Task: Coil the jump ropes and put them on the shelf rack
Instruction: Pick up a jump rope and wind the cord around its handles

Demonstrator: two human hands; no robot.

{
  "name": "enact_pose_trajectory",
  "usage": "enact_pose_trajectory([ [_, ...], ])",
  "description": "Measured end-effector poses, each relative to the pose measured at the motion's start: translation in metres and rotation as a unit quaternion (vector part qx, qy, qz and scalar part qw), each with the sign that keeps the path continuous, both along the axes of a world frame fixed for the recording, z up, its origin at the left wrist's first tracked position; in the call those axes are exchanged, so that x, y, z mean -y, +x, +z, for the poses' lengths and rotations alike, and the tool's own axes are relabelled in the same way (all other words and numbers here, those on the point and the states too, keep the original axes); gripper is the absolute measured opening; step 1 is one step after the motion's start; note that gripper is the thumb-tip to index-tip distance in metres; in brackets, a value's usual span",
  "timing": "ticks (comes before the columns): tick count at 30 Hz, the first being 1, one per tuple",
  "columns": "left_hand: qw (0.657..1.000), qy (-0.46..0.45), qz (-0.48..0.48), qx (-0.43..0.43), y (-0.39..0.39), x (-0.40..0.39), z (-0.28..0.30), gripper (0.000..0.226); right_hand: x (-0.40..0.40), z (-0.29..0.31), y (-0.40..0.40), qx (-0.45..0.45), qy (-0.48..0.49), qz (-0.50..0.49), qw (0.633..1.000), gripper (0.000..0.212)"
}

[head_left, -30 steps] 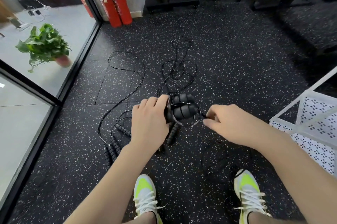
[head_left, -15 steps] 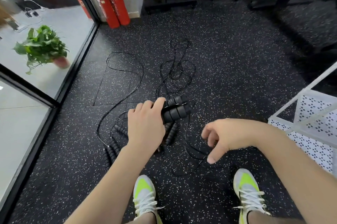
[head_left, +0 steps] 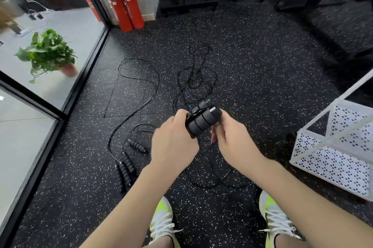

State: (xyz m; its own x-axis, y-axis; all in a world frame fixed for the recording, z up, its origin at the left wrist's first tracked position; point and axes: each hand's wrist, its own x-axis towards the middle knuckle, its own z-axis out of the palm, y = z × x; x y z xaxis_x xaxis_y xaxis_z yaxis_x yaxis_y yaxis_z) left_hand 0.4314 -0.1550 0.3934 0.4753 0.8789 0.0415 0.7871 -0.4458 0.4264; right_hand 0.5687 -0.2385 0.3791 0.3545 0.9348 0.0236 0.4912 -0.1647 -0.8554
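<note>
From the head view, your left hand (head_left: 173, 142) grips a pair of black jump rope handles (head_left: 202, 119), fingers curled around their lower end, with cord wound in a loop over them. Your right hand (head_left: 234, 142) sits just beside the handles, its fingers curled and pinching the thin cord (head_left: 207, 179) that trails down to the speckled floor (head_left: 262, 66). More jump ropes (head_left: 126, 167) lie loose on the floor to your left. The white shelf rack (head_left: 333, 146) stands at your right. Two fire extinguishers (head_left: 123, 3) stand by the wall.
</note>
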Motion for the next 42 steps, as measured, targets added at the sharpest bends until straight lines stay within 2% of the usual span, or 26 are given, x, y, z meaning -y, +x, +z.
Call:
enact_pose_trajectory([
  [2, 0.999, -0.029, 0.012, 0.017, 0.006, 0.007, -0.001, 0.025, -0.003, -0.008, -0.012, -0.026, -0.039, -0.039, 0.998, 0.023],
  [3, 0.999, -0.038, 0.020, 0.020, 0.008, 0.009, -0.001, 0.023, -0.005, -0.009, -0.017, -0.008, -0.065, -0.044, 0.997, 0.025],
  [6, 0.997, -0.055, 0.050, 0.022, 0.010, 0.008, -0.003, 0.021, -0.010, -0.006, -0.029, 0.067, -0.164, 0.019, 0.984, 0.064],
  [8, 0.996, -0.050, 0.067, 0.013, 0.010, 0.003, -0.006, 0.024, -0.004, 0.003, -0.037, 0.140, -0.244, 0.111, 0.953, 0.079],
  [9, 0.997, -0.038, 0.069, 0.000, 0.009, 0.000, -0.007, 0.028, 0.000, 0.006, -0.041, 0.172, -0.267, 0.152, 0.936, 0.074],
  [10, 0.997, -0.021, 0.065, -0.022, 0.009, -0.003, -0.009, 0.030, 0.003, 0.009, -0.045, 0.197, -0.271, 0.179, 0.925, 0.060],
  [12, 0.996, 0.014, 0.045, -0.071, 0.006, -0.011, -0.014, 0.033, 0.009, 0.019, -0.051, 0.262, -0.246, 0.189, 0.914, 0.026],
  [13, 0.994, 0.032, 0.032, -0.095, 0.004, -0.015, -0.016, 0.034, 0.010, 0.026, -0.051, 0.296, -0.222, 0.186, 0.910, 0.016],
  [16, 0.985, 0.074, 0.003, -0.155, -0.004, -0.023, -0.022, 0.037, 0.010, 0.046, -0.044, 0.343, -0.153, 0.147, 0.915, 0.021],
  [19, 0.979, 0.092, -0.019, -0.178, -0.008, -0.022, -0.025, 0.042, 0.009, 0.054, -0.031, 0.359, -0.137, 0.131, 0.914, 0.024],
  [21, 0.975, 0.116, -0.038, -0.188, -0.008, -0.018, -0.024, 0.038, 0.008, 0.054, -0.025, 0.363, -0.120, 0.135, 0.914, 0.025],
  [26, 0.971, 0.152, -0.093, -0.161, -0.006, -0.010, -0.032, 0.028, 0.002, 0.049, -0.002, 0.297, -0.102, 0.127, 0.941, 0.029],
  [31, 0.956, 0.190, -0.186, -0.126, -0.003, -0.005, -0.045, 0.054, -0.003, 0.046, 0.033, 0.174, -0.088, 0.085, 0.977, 0.015],
  [33, 0.957, 0.205, -0.187, -0.084, -0.002, -0.003, -0.044, 0.062, -0.003, 0.047, 0.044, 0.093, -0.101, 0.083, 0.987, 0.012],
  [36, 0.953, 0.233, -0.191, -0.035, -0.003, -0.004, -0.038, 0.062, 0.000, 0.050, 0.054, 0.000, -0.082, 0.103, 0.991, 0.002],
  [38, 0.951, 0.238, -0.196, -0.017, -0.005, -0.005, -0.033, 0.061, 0.003, 0.050, 0.061, -0.025, -0.069, 0.106, 0.992, 0.003],
  [42, 0.946, 0.242, -0.215, -0.012, -0.007, -0.005, -0.027, 0.065, 0.004, 0.047, 0.069, -0.067, -0.055, 0.106, 0.990, 0.018],
])
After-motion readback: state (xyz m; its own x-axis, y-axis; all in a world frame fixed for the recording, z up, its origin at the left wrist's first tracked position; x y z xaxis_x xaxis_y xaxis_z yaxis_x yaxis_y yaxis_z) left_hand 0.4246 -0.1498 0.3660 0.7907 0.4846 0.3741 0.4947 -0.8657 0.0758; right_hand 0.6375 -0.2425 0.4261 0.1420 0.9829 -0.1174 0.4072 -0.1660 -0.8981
